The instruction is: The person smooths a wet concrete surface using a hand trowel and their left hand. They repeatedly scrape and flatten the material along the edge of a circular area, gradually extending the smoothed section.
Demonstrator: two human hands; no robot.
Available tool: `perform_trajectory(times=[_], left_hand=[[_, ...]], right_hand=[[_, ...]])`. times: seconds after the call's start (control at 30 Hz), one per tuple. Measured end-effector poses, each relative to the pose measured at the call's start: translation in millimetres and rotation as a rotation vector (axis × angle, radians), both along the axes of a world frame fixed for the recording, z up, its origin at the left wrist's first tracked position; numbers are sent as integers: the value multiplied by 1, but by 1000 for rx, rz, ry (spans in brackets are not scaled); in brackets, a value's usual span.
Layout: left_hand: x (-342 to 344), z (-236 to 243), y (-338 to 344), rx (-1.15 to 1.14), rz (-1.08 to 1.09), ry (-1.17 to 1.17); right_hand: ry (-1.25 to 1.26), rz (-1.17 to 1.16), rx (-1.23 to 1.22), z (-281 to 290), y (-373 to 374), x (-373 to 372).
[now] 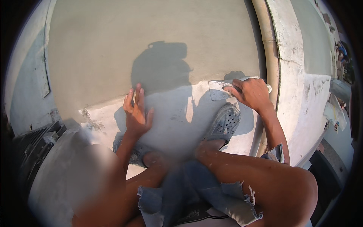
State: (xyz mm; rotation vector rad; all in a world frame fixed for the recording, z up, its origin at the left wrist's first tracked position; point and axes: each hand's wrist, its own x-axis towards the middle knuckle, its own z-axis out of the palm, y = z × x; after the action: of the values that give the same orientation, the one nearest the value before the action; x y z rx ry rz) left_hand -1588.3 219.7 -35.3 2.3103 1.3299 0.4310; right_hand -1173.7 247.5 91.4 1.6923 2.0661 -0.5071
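My right hand (252,92) is closed around the handle of a putty knife (218,90). Its flat, smeared metal blade points left, and a pale handle end shows past my fist. The blade lies at or just above the border between a smooth grey coat (98,49) and a whitish bare strip (238,146); contact cannot be made out. My left hand (137,115) is open and holds nothing. Its fingers stretch forward to the edge of the grey coat, perhaps touching it. My shadow falls across both areas between my hands.
I squat with a grey clog (226,120) on the whitish strip, the other foot partly behind my left arm. A tan pipe (269,41) runs along the right edge beside a white ledge (289,45). Dark slatted objects (38,147) lie at left; clutter fills the far right.
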Motion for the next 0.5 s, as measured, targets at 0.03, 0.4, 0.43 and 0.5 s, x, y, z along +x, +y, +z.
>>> perform_trajectory(times=[0.03, 0.4, 0.43, 0.5], left_hand=[[1, -1, 0, 5, 7, 1], [2, -1, 3, 29, 28, -43], [1, 0, 3, 29, 40, -42], [2, 1, 3, 14, 38, -46]], right_hand=[[-6, -12, 14, 1, -1, 10], [49, -67, 82, 3, 0, 6], [40, -65, 92, 1, 0, 12], [11, -70, 95, -3, -3, 22]])
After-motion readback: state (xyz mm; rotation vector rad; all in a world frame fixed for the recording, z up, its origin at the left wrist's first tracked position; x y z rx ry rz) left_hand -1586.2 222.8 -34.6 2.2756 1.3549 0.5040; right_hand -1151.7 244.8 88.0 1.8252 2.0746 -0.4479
